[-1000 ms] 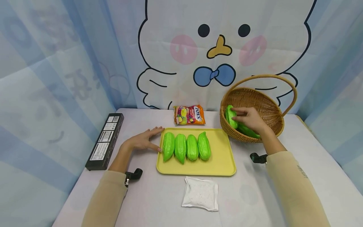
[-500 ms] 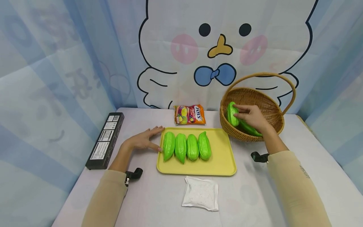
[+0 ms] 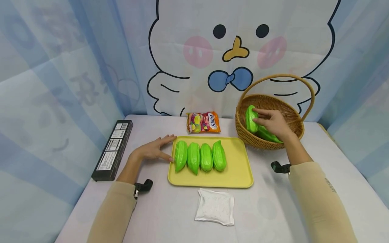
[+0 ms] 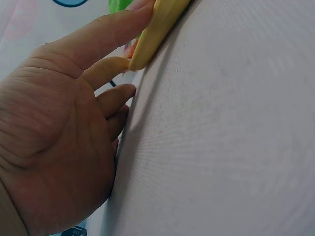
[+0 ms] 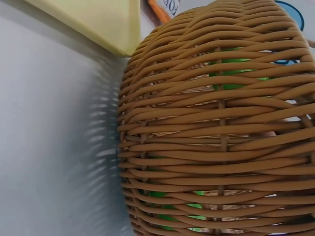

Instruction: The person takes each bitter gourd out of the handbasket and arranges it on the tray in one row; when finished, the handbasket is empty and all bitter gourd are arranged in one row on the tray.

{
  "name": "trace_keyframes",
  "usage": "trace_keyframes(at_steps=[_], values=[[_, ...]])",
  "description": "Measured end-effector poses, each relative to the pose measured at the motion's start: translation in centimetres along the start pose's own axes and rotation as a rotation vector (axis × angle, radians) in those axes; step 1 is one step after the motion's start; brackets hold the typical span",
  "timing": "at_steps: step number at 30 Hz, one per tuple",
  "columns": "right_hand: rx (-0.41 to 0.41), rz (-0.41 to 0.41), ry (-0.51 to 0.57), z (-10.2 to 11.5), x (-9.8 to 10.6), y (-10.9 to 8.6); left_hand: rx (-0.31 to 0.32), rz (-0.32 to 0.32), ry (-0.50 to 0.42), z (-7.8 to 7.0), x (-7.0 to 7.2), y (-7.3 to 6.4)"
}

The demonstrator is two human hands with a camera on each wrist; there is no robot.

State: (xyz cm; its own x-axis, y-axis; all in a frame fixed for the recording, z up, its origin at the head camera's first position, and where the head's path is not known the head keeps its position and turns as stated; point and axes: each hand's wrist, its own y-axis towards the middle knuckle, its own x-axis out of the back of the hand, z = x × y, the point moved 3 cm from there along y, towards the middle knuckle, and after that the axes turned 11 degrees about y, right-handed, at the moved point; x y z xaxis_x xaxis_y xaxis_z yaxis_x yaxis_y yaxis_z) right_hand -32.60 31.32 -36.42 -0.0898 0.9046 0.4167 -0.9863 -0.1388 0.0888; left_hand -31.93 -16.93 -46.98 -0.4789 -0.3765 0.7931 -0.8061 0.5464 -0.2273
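Note:
My right hand [image 3: 274,124] pinches a green ridged gourd [image 3: 251,119] inside the wicker basket [image 3: 293,116], thumb and fingers at its right side. Another green gourd [image 3: 267,134] lies lower in the basket, partly under that hand. In the right wrist view, basket weave [image 5: 221,118] hides the hand. My left hand [image 3: 151,150] has its fingers spread at the left edge of a yellow tray [image 3: 238,162]. Its thumb [image 4: 113,34] rests against the tray rim, and its index finger touches the corner. Several green gourds [image 3: 193,157] lie side by side on the tray's left half.
Behind the tray lies an orange candy bag [image 3: 203,122]. A white packet [image 3: 214,207] lies in front of it. To the left is a long black box [image 3: 112,151] with white labels. A printed curtain [image 3: 194,67] closes the back.
My right hand and its gourd have risen slightly and shifted right within the basket. The basket's handle has tipped a little and sits higher. The left hand and tray stay put.

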Motion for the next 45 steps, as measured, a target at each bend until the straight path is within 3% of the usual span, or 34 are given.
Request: trace_keyframes(at_steps=[13, 24, 34, 45], values=[[0.094, -0.048, 0.049, 1.9, 0.5, -1.0, 0.001, 0.001, 0.003, -0.2, 0.0, -0.1], [0.179, -0.108, 0.080, 4.0, -1.0, -2.9, -0.008, 0.003, -0.010, -0.3, 0.1, -0.1], [0.226, -0.059, 0.129, 4.8, -3.4, -5.4, -0.007, 0.001, -0.009, -0.3, 0.1, -0.2], [0.308, 0.013, 0.164, 4.3, -5.3, -5.8, -0.004, 0.000, 0.007, 0.0, 0.0, 0.0]])
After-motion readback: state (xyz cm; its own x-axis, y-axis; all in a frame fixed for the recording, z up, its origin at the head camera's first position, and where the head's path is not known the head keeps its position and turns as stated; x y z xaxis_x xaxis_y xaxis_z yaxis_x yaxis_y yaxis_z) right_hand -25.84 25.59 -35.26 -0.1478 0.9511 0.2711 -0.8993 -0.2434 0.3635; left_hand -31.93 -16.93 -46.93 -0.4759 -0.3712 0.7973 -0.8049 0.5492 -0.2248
